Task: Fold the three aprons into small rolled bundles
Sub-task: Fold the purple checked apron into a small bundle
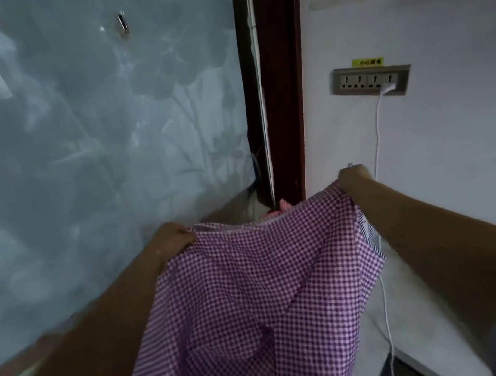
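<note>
In front of the grey wall (pixel 77 147) with its faint leaf pattern and the dark red door frame (pixel 284 88), we hold a purple checked apron (pixel 255 297) up in the air between our two arms, clear of any surface we can see. Its top edge runs roughly level from one hand to the other, sagging a little in the middle, and the long axis of the cloth hangs down and toward us, out past the bottom of the view, so we cannot tell where its lower end lies. We judge this to be the opening step for this apron: spreading it out before any fold, with no roll begun. The next move, as we see it, calls for a flat place to lay it or a fold brought edge to edge in the air, keeping the top edge taut. Our left hand (pixel 172 237) grips one top corner with curled fingers, and our right hand (pixel 353 175) pinches the other, slightly higher and just beside the white cable (pixel 376 145) that drops from the wall socket (pixel 370 81). A scrap of pink cloth (pixel 284 206) peeks above the apron's edge; we cannot tell what it is
</note>
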`<state>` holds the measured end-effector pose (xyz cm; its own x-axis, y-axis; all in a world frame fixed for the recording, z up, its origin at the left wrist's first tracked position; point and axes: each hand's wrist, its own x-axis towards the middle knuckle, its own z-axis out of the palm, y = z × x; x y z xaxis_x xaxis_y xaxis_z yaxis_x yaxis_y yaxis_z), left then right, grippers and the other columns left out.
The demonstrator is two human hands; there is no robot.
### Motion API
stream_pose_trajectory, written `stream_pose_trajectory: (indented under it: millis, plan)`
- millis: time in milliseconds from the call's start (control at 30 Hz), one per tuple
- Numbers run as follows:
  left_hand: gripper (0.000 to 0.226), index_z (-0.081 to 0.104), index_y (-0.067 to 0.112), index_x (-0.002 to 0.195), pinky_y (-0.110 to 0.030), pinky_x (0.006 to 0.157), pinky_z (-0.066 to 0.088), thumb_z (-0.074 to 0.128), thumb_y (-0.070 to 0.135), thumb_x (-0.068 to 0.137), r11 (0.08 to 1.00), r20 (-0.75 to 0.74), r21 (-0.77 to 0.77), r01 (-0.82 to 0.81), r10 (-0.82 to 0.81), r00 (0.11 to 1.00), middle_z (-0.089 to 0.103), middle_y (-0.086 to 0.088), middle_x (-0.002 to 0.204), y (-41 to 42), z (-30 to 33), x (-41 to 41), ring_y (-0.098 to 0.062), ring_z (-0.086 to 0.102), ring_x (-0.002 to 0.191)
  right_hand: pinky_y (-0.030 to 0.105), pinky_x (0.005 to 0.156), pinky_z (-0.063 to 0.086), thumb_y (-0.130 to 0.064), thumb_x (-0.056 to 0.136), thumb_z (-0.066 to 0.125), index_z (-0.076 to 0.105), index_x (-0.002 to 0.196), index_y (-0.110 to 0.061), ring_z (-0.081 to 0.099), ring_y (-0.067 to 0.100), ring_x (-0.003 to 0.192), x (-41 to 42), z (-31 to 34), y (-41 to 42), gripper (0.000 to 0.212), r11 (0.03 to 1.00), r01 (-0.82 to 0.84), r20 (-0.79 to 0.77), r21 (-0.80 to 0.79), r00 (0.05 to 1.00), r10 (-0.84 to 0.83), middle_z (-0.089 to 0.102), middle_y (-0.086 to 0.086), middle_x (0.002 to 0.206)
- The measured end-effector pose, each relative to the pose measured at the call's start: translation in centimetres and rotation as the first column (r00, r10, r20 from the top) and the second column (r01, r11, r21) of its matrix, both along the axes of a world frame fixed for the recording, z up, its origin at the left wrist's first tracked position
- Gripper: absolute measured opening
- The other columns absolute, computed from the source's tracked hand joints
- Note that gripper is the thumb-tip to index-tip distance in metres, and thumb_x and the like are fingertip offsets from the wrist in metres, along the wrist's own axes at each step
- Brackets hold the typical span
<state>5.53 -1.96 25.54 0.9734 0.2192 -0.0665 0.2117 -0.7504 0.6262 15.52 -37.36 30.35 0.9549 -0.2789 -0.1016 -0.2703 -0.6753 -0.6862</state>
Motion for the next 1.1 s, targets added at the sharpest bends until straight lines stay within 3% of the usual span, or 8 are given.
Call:
stream_pose_trajectory:
  millis: [100,167,267,400,501,667,834,1101]
  plan:
    - [0.016,0.068,0.006,0.082,-0.024,0.061,0.038,0.064,0.020,0.088,0.999,0.041,0.006,0.042,-0.042,0.998,0.063,-0.010,0.081,-2.4,-2.7,0.9,-0.018,0.056,0.078,0.038,0.100,0.041,-0.036,0.093,0.053,0.039,0.138,-0.004,0.050,0.031,0.122,0.1,-3.6,3.2,0.057,0.995,0.028,0.153,0.094,0.987,-0.042,0.047,0.014,0.138]
    - [0.023,0.065,0.006,0.079,-0.025,0.060,0.037,0.064,0.027,0.088,0.993,0.050,0.015,0.114,-0.115,0.992,0.061,-0.006,0.075,-4.0,-3.7,1.3,-0.014,0.054,0.069,0.039,0.099,0.043,-0.038,0.087,0.062,0.042,0.137,-0.010,0.053,0.028,0.118,-0.7,-5.0,5.9,0.060,0.969,-0.245,0.235,-0.015,0.942,0.242,0.050,0.011,0.133]
    - [0.029,0.063,0.004,0.074,-0.022,0.058,0.036,0.065,0.028,0.089,0.954,0.096,-0.023,0.299,-0.295,0.951,0.056,0.000,0.066,-6.1,-3.8,1.6,-0.002,0.047,0.058,0.023,0.091,0.045,-0.031,0.079,0.072,0.046,0.134,-0.014,0.057,0.013,0.105,-2.5,-6.1,9.2,0.063,0.687,-0.715,0.118,0.133,0.699,0.705,0.058,0.001,0.118]
    - [0.053,0.070,0.001,0.097,-0.034,0.079,0.049,0.058,0.049,0.079,0.902,0.081,-0.034,0.431,-0.427,0.901,0.070,-0.011,0.094,-7.0,-3.2,1.8,-0.018,0.065,0.086,-0.002,0.077,0.038,-0.020,0.090,0.063,0.054,0.130,-0.010,0.056,-0.003,0.097,-3.5,-7.4,10.9,0.042,0.489,-0.858,-0.084,0.157,0.482,0.872,0.061,-0.005,0.116]
    - [0.055,0.066,0.000,0.097,-0.035,0.080,0.051,0.058,0.051,0.077,0.900,0.097,-0.061,0.431,-0.424,0.900,0.070,-0.013,0.093,-7.2,-3.2,1.8,-0.018,0.066,0.087,0.010,0.079,0.042,-0.021,0.093,0.058,0.056,0.126,-0.003,0.058,0.019,0.106,-3.0,-7.6,11.1,0.038,0.522,-0.844,-0.079,0.124,0.516,0.853,0.060,0.011,0.123]
    - [0.024,0.050,0.010,0.093,-0.026,0.063,0.045,0.068,0.025,0.087,0.934,0.233,-0.256,0.247,-0.188,0.954,0.057,0.005,0.078,-7.1,-5.4,1.4,-0.001,0.056,0.068,0.018,0.074,0.043,-0.040,0.090,0.059,0.063,0.096,-0.012,0.057,0.004,0.076,-2.1,-7.4,10.4,0.029,0.548,-0.834,-0.060,0.056,0.545,0.836,0.064,-0.006,0.085]
    - [0.012,0.057,0.018,0.083,-0.022,0.070,0.039,0.060,0.027,0.091,0.972,0.174,-0.053,0.227,-0.215,0.961,0.058,0.007,0.085,-6.7,-7.1,0.7,-0.006,0.053,0.077,0.025,0.068,0.039,-0.037,0.090,0.060,0.058,0.082,-0.003,0.052,0.010,0.067,-1.8,-8.0,10.1,0.034,0.610,-0.792,-0.008,0.031,0.610,0.792,0.057,0.002,0.072]
    - [0.010,0.058,0.018,0.081,-0.015,0.064,0.040,0.063,0.021,0.089,0.984,0.485,0.149,0.098,-0.159,0.860,0.047,0.009,0.087,-7.2,-7.8,0.0,-0.006,0.048,0.072,0.024,0.077,0.038,-0.039,0.091,0.058,0.064,0.105,-0.006,0.059,0.017,0.089,-2.8,-8.6,11.0,0.037,0.728,-0.681,0.110,-0.082,0.720,0.686,0.066,0.006,0.102]
